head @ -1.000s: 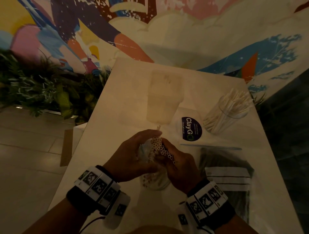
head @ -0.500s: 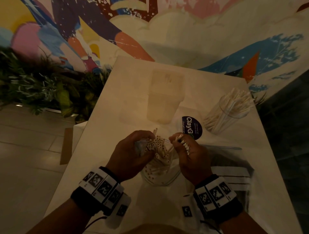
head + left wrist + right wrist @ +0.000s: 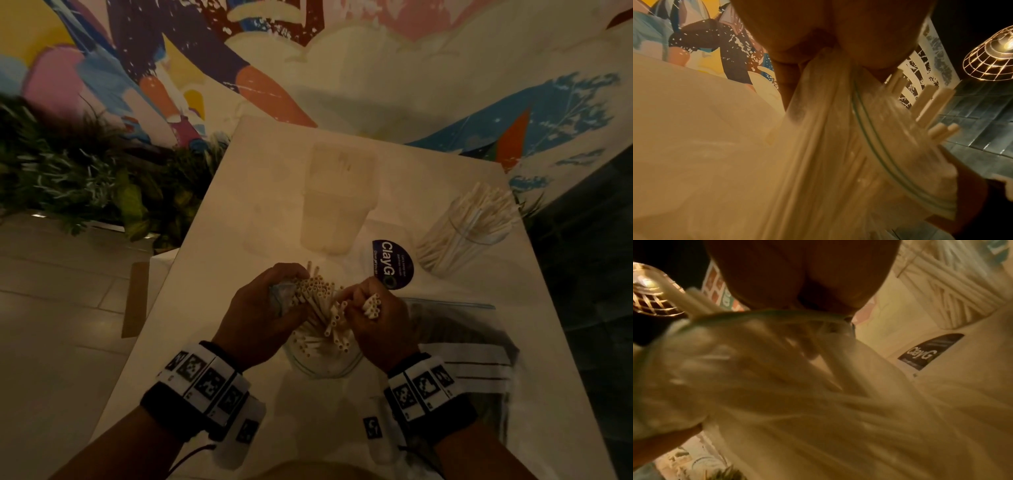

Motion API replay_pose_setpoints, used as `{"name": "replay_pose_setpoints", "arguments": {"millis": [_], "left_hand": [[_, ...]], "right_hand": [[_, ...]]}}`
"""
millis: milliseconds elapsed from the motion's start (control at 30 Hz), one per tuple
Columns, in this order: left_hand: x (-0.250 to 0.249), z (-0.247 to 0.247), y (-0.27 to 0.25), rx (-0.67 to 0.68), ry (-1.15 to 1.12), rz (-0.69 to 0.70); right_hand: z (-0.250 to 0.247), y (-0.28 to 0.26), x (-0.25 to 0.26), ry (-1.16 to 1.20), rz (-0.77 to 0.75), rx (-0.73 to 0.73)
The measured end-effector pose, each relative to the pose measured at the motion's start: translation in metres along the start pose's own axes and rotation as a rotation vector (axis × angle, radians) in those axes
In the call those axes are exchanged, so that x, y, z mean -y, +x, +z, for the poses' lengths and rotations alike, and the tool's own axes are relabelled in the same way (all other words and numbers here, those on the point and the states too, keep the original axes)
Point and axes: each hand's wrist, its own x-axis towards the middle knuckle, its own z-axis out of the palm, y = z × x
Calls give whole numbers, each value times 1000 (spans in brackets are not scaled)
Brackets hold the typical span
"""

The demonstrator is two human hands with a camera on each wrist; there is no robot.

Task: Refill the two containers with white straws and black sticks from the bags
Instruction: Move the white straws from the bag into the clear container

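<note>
My left hand [image 3: 265, 310] grips a clear zip bag [image 3: 838, 146] upright, with a bundle of white straws [image 3: 315, 291] sticking out of its mouth. My right hand [image 3: 375, 325] pinches a small cluster of straws [image 3: 371, 305] just right of the bundle, its fingertips touching the bundle. The bag's lower part [image 3: 322, 363] bulges under both hands. A clear container of white straws [image 3: 469, 229] stands at the back right. A translucent container [image 3: 337, 205] stands at the back centre. The bag of black sticks [image 3: 472, 339] lies flat to my right.
A dark round sticker [image 3: 393, 263] lies on the pale table [image 3: 239, 222] between the containers. Green plants [image 3: 85, 181] line the floor left of the table. The painted wall [image 3: 376, 85] rises right behind the table's far edge.
Both hands were closed round the straw bundle. The right hand has since drawn a few straws out to the right and now holds them beside the bundle. The left hand keeps its hold.
</note>
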Motion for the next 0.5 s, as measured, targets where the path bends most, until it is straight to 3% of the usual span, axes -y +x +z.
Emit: {"name": "replay_pose_setpoints", "arguments": {"millis": [233, 500], "left_hand": [[-2, 1, 2, 14, 17, 11], [2, 2, 0, 2, 16, -5]], "right_hand": [[-3, -5, -12, 41, 149, 133], [-16, 1, 3, 389, 207, -68]]}}
